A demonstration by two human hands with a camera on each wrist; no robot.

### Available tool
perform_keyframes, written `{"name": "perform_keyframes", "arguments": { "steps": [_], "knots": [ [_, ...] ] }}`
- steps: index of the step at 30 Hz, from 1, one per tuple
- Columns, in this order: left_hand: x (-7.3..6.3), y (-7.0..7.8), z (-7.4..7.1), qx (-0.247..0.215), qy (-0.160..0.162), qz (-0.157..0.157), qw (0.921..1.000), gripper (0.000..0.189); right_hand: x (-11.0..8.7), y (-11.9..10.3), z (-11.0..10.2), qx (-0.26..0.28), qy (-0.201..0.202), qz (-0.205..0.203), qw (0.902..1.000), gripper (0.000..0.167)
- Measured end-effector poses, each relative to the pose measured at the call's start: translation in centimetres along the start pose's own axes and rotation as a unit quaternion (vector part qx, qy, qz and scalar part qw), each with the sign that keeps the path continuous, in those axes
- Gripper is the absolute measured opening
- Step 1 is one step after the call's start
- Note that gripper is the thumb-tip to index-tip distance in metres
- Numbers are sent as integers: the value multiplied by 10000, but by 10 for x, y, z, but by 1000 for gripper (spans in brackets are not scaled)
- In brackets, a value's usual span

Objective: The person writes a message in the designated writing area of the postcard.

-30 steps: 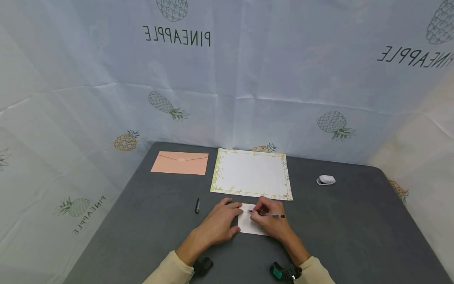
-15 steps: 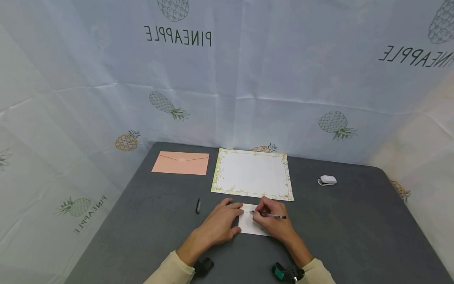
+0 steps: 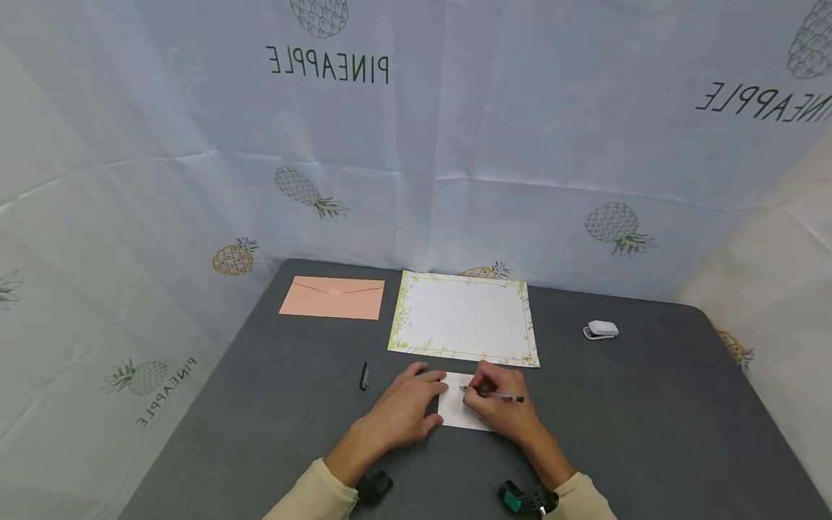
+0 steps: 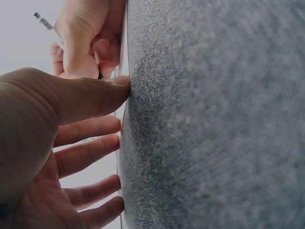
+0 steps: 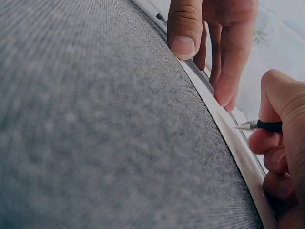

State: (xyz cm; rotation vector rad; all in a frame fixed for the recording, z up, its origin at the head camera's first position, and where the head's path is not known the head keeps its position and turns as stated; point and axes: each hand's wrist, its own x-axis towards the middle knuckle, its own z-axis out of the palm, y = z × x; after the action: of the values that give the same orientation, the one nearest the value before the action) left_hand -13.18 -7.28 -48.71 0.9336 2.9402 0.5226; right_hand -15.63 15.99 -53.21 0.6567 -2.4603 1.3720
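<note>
Pinching the pen (image 3: 507, 396) in my right hand (image 3: 510, 417), I rest my left hand (image 3: 403, 412), loosely spread, on the left of the card (image 3: 455, 412), near side of the sheet (image 3: 464, 318). Too light a press there could let the card slide under the pen.

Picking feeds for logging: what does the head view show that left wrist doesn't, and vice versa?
Head only: peach envelope, white stapler and what looks like a dark pen cap.

Left wrist only: the palm side of the left hand; head shows its back.

Both: the left hand, the right hand holding a pen, and the white card, nearly edge-on in left wrist.
</note>
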Motion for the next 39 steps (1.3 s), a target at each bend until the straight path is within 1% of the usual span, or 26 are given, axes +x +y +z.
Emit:
{"name": "perform_keyframes", "arguments": {
  "steps": [5,6,7,13,24,31,39],
  "knots": [
    [1,4,-2,77,-149,-136,9998,48,1,0,-1,-55,18,-145,9999,37],
    [0,7,-6,58,-234,-223,9995,48,0,1,-1,-44,35,-164,9998,37],
    [0,7,-6,74,-269,-257,9993,49,0,1,-1,-39,73,-178,9998,37],
    [1,8,-5,56,-370,-346,9987,49,-2,4,-3,30,340,-95,9994,39],
    [0,7,-4,70,-304,-269,9992,50,-4,5,-5,98,210,49,9997,41],
    [1,7,-4,67,-316,-282,9991,49,-3,3,-5,96,84,87,9999,39],
    [1,7,-6,38,-345,-341,9988,50,-2,3,-5,-31,137,25,9999,38]
  ]
}}
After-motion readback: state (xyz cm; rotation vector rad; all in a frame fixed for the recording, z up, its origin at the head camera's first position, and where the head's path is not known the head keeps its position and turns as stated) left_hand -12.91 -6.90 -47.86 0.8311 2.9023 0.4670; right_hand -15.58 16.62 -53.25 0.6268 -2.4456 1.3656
